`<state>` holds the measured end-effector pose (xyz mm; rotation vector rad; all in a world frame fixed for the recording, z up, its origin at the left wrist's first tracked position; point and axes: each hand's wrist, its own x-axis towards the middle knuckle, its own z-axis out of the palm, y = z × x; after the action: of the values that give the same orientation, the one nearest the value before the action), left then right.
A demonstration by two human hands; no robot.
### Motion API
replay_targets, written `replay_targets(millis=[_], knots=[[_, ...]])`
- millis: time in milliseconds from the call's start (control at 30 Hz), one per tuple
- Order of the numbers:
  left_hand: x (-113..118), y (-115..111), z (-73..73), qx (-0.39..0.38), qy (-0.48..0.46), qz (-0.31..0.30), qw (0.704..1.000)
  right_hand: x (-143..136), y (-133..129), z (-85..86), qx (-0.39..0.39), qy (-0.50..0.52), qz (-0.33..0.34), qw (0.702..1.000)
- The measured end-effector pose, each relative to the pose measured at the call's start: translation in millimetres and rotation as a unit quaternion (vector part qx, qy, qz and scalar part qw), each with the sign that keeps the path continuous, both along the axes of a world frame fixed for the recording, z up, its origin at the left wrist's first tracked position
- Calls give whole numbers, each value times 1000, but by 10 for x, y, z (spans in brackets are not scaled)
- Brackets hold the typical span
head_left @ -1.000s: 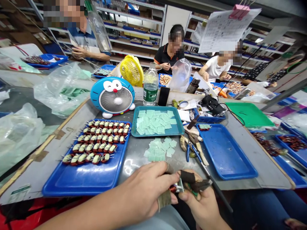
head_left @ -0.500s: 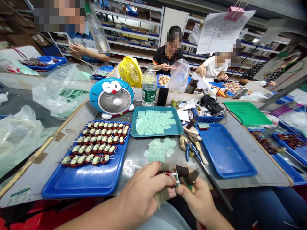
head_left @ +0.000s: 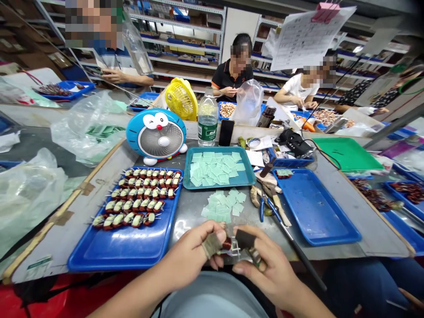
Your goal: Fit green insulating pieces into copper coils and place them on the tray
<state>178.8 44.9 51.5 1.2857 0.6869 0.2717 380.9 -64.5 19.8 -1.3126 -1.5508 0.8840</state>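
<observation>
My left hand [head_left: 200, 247], its fingers wrapped in cloth tape, is closed around a small coil [head_left: 227, 243] wound with reddish copper wire. Pale pins and a light plate stick out from the coil's right side. My right hand [head_left: 271, 267] is close beside it, with dark tape on the index finger. Its curled fingers hold small pliers [head_left: 256, 257], mostly hidden in the palm, with a bit of green showing. Pale green square sheets [head_left: 222, 206] lie loose on the table just beyond both hands.
At left, a blue tray [head_left: 122, 247] bears rows of coils. A teal tray [head_left: 247, 181] holds more green squares. Blue-handled pliers [head_left: 272, 207] and a dark rod [head_left: 306, 260] lie beside the right blue tray [head_left: 321, 216]. A blue fan [head_left: 155, 134] and bottle [head_left: 207, 121] stand behind; co-workers sit opposite.
My right hand has turned, so the pliers' dark jaws no longer show and the tool sits in the palm. The coil in my left hand is more exposed. The view has shifted slightly.
</observation>
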Motion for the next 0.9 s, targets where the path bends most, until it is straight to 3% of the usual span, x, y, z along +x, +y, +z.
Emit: replay_targets(millis=[67,133,267,533,733,900], knots=[[23,-34,-30,-47,0,19,999,-6,28,4,38,-40,12,998],[29,-65,-68,-72,-13,34,997,-54,51,-13,39,-4,-13,999],[-11,-92,-149,-140,-45,1,989,-161,73,-68,12,53,-58,997],[-105,-90,-232,-217,-87,36,972,-125,88,-66,36,-26,-27,999],[-172,-51,-243,-212,-100,17,972,-132,94,-91,102,-117,-30,987],[-180,-24,-233,-198,-96,1,975,-108,80,-64,114,-147,-15,982]])
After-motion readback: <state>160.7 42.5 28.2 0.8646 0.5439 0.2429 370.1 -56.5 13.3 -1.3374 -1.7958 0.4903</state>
